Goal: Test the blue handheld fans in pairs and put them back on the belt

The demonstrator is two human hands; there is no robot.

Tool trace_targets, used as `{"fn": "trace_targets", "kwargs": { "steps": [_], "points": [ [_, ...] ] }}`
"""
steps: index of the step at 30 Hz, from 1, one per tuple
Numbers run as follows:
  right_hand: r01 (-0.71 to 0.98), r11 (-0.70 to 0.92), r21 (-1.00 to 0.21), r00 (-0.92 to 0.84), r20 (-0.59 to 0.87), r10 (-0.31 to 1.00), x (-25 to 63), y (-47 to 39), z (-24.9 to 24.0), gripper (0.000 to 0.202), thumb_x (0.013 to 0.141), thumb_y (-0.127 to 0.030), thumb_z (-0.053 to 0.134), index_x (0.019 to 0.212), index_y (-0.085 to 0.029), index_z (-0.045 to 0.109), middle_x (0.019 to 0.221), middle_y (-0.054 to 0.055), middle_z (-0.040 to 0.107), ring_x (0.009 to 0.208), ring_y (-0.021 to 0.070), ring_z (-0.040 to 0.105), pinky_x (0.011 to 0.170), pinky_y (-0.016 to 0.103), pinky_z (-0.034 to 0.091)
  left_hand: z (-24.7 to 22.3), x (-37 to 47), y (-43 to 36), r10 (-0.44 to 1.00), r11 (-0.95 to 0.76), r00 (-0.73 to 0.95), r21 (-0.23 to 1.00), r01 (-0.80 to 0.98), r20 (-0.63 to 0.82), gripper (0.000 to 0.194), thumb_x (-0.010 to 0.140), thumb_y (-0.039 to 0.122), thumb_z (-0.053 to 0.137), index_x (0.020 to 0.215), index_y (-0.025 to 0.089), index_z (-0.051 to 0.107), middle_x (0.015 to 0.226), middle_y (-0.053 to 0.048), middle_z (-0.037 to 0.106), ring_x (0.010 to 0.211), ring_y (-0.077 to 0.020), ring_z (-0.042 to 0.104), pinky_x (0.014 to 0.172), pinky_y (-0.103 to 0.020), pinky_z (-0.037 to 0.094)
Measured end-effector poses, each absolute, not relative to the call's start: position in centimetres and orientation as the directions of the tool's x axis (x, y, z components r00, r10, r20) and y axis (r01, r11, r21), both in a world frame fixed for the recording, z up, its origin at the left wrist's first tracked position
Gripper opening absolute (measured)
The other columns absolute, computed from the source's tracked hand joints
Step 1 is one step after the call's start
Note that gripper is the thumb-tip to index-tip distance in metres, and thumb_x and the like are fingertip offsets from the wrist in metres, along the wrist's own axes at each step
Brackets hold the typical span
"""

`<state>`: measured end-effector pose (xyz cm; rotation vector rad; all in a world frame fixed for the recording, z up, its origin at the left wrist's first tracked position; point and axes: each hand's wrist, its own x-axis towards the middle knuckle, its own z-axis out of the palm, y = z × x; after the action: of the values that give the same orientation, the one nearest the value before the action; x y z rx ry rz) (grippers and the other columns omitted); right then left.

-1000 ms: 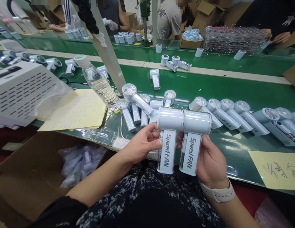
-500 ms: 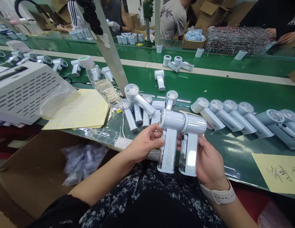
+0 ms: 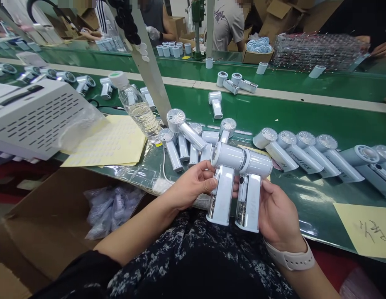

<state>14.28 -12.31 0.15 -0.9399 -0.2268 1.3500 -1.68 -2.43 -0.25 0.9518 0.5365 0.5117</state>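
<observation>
Left hand (image 3: 193,185) and right hand (image 3: 280,214), fingers closed on one fan (image 3: 224,193) each by the worktop's (image 3: 311,199) near edge, seemingly inspect, calling for steady grips.

A factory assembly line on my remote feed, green worktop (image 3: 300,193), row of matching handheld fans (image 3: 305,154), co-workers (image 3: 230,27) across from me, cardboard boxes (image 3: 279,20) behind.

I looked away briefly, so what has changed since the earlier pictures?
The left hand and right hand turned their handheld fans so the lettered fronts swing rightward, the print now barely legible and more left side showing. Both fans stay held; the plastic bottle and row of fans stayed put.
</observation>
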Motion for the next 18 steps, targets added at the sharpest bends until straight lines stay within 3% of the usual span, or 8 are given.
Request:
{"fn": "trace_targets", "kwargs": {
  "steps": [6,9,11,15,18],
  "points": [
    [-0.603,0.051,-0.796,0.393,-0.241,0.887,14.6,-13.0,-0.7,0.031,0.081,-0.033,0.065,0.112,-0.028,0.067,0.097,0.004,0.076,0.096,0.0302,0.069,0.091,0.051,0.055,0.7,-2.5,-2.4,0.612,0.287,0.777,0.957,-0.044,-0.148,0.042,0.073,0.032,0.081,0.104,0.019,0.057,0.097,-0.007,0.072,0.09,-0.021,0.069,0.081,-0.033,0.053],
    [-0.36,0.102,-0.927,0.439,-0.072,0.896,14.9,-13.6,-0.9,0.043,0.07,-0.022,0.08,0.111,-0.027,0.066,0.111,0.005,0.074,0.108,0.0307,0.065,0.1,0.05,0.05,1.1,-2.7,-2.6,0.676,0.076,0.736,0.997,-0.015,-0.041,0.039,0.072,0.026,0.078,0.107,0.02,0.061,0.104,-0.008,0.072,0.096,-0.0242,0.068,0.084,-0.035,0.053],
    [-0.188,0.17,-0.967,0.37,0.091,0.925,15.0,-13.8,-0.6,0.053,0.065,-0.014,0.084,0.113,-0.027,0.064,0.118,0.007,0.071,0.113,0.0317,0.063,0.103,0.051,0.047,1.1,-2.6,-2.7,0.668,-0.127,0.736,0.992,-0.026,0.105,0.038,0.07,0.027,0.079,0.105,0.02,0.066,0.11,-0.01,0.072,0.105,-0.0292,0.067,0.093,-0.04,0.051],
    [-0.074,0.35,-0.934,0.209,0.329,0.921,15.1,-13.6,0.2,0.048,0.071,-0.014,0.08,0.114,-0.028,0.063,0.121,0.007,0.071,0.121,0.032,0.061,0.109,0.054,0.041,0.8,-2.4,-2.3,0.555,-0.449,0.755,0.89,-0.082,0.349,0.03,0.075,0.027,0.075,0.105,0.022,0.073,0.117,-0.012,0.073,0.12,-0.032,0.063,0.117,-0.05,0.028],
    [-0.006,0.294,-0.956,0.251,0.283,0.926,16.2,-14.0,0.6,0.053,0.065,-0.016,0.085,0.113,-0.028,0.068,0.114,0.006,0.074,0.114,0.0324,0.064,0.108,0.053,0.041,1.1,-2.8,-1.6,0.543,-0.486,0.77,0.873,-0.039,0.336,0.028,0.076,0.025,0.074,0.104,0.026,0.076,0.105,-0.01,0.075,0.107,-0.0297,0.067,0.121,-0.054,0.015]
  ]
}}
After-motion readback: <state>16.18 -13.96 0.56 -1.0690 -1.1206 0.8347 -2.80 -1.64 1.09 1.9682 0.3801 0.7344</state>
